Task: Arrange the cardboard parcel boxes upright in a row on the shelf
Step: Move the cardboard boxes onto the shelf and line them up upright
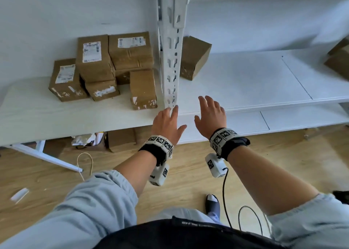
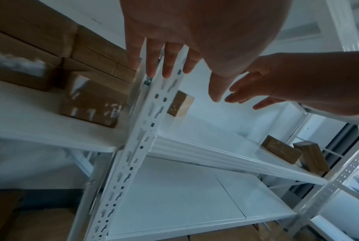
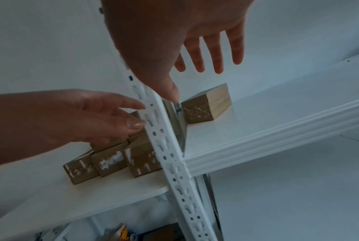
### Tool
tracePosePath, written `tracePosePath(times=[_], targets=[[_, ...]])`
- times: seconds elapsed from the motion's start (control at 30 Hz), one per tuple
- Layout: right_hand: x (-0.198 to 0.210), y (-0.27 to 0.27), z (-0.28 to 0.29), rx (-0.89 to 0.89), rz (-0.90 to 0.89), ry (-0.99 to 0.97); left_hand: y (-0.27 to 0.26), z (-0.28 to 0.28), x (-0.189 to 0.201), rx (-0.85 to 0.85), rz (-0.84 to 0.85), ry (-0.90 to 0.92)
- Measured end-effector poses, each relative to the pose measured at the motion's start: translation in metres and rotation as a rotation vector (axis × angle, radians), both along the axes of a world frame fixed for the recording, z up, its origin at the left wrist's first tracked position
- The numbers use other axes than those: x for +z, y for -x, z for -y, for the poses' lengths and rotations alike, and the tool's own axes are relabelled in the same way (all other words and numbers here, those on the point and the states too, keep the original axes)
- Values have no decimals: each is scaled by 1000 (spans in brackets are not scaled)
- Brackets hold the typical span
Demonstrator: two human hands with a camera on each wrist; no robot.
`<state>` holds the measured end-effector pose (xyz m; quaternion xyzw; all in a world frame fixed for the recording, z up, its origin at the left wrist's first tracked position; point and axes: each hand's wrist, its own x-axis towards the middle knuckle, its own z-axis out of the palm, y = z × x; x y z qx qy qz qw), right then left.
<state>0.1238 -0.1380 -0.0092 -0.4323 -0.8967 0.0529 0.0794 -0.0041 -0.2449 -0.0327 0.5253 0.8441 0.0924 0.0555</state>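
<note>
Several brown cardboard parcel boxes (image 1: 105, 67) sit piled on the white surface left of the rack post (image 1: 171, 60), some with white labels. One more box (image 1: 194, 58) lies tilted on the white shelf (image 1: 255, 79) just right of the post. Two others (image 2: 281, 151) stand at that shelf's far right end. My left hand (image 1: 170, 120) hovers open at the shelf's front edge, its fingertips by the foot of the post. My right hand (image 1: 209, 113) is spread open beside it, over the shelf's front edge. Neither hand holds anything.
The perforated post (image 2: 145, 124) stands between the pile and the shelf. A lower shelf (image 2: 184, 203) lies beneath. Under the left surface are a cardboard box (image 1: 120, 137) and crumpled packaging (image 1: 85, 139) on the wooden floor. A cable (image 1: 224, 196) hangs from my right wrist.
</note>
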Motion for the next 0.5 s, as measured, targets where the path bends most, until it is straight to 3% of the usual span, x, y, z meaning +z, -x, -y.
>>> tracePosePath(times=[0.27, 0.5], targets=[[3, -65, -119, 104, 52, 54, -84, -107, 8, 85, -21, 54], [17, -52, -193, 222, 30, 29, -69, -180, 30, 275, -31, 34]])
